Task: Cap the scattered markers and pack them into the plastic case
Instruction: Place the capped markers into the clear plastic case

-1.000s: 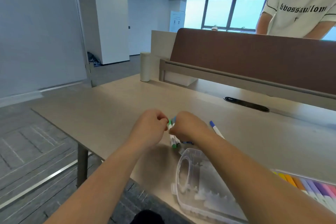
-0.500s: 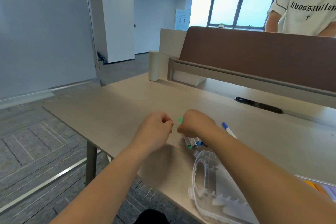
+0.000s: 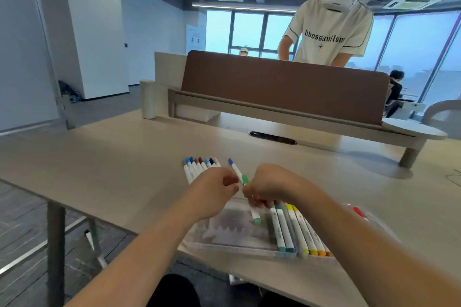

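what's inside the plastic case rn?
A row of markers in teal, yellow and orange lies in the plastic case, in its right part. The right forearm hides whatever lies further right.

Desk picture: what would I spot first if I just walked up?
Two hands meet in the middle: the right hand grips a green marker above the clear case at the near edge of the desk, and the left hand curls right beside it. Colourful markers lie in a row in the case's right half, and another bunch lies just beyond the left hand. Behind the brown divider stands a person in a white T-shirt.
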Demonstrator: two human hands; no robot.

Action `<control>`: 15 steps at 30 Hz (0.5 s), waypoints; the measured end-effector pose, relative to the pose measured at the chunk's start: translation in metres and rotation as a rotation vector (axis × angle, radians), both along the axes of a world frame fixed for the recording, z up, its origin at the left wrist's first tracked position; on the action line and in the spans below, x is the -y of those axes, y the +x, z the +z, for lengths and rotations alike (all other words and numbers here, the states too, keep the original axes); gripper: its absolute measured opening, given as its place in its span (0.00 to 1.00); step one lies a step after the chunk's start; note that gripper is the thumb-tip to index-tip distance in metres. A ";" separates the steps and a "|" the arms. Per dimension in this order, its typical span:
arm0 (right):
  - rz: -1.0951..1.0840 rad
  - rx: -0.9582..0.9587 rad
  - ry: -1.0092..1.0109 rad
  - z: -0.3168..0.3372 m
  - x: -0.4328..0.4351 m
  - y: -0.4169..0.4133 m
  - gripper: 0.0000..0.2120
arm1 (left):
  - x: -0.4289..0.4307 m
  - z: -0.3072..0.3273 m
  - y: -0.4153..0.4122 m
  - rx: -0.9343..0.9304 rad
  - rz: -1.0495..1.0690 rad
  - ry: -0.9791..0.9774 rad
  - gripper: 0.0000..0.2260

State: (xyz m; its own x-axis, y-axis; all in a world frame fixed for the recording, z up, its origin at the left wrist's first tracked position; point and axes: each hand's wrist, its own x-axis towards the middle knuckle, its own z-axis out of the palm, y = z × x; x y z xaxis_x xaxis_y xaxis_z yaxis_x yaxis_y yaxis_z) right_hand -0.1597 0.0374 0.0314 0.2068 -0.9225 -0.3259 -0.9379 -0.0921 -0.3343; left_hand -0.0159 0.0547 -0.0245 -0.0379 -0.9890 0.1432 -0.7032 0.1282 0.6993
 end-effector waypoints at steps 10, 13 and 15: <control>-0.051 0.014 0.046 -0.015 -0.023 -0.050 0.17 | -0.008 -0.011 -0.055 0.218 -0.195 0.045 0.17; -0.055 -0.010 -0.009 -0.022 -0.019 -0.053 0.20 | -0.009 -0.012 -0.056 0.279 -0.235 0.030 0.17; -0.044 -0.021 -0.043 -0.025 -0.017 -0.057 0.20 | -0.011 -0.009 -0.057 0.353 -0.287 0.025 0.14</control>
